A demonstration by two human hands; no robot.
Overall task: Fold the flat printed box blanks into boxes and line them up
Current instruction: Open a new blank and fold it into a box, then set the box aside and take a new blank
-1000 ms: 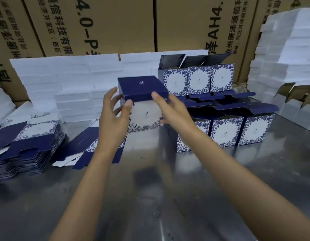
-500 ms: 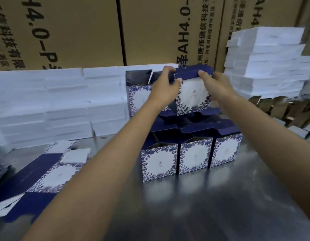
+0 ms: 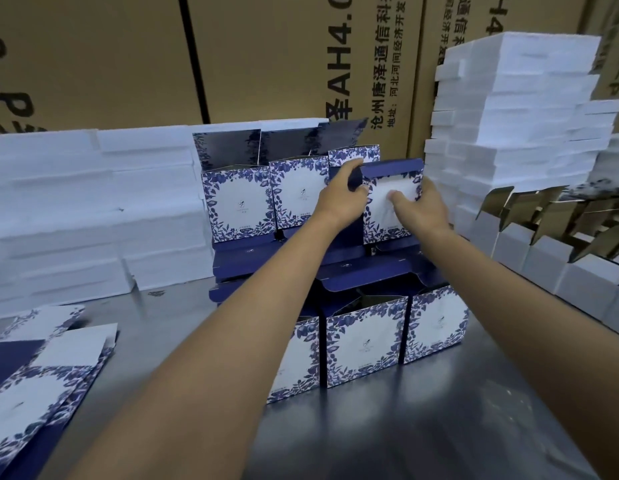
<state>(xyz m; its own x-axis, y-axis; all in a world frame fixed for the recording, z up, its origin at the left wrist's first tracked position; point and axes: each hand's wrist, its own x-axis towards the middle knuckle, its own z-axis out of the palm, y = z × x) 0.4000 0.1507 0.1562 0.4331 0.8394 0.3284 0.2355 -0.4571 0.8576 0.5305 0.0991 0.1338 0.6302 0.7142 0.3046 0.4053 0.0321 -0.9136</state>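
Note:
I hold a folded blue-and-white floral box (image 3: 382,233) at the right end of the upper row of finished boxes. My left hand (image 3: 341,194) grips its dark blue left side. My right hand (image 3: 420,207) holds its right edge with the thumb on the white front face. Two upper-row boxes (image 3: 237,202) with open lids stand to its left, and a third shows partly behind my left hand. The lower row of boxes (image 3: 363,341) stands in front on the metal table (image 3: 422,427), its flaps open. Flat printed blanks (image 3: 41,379) lie at the left.
White foam slabs are stacked at the back left (image 3: 93,209) and in a tall pile at the right (image 3: 509,133). White boxes with gold insides (image 3: 543,247) line the right edge. Brown printed cartons (image 3: 266,64) form the back wall.
Both hands carried the folded box from over the middle of the table up and to the right, down onto the right end of the upper row. The view moved closer.

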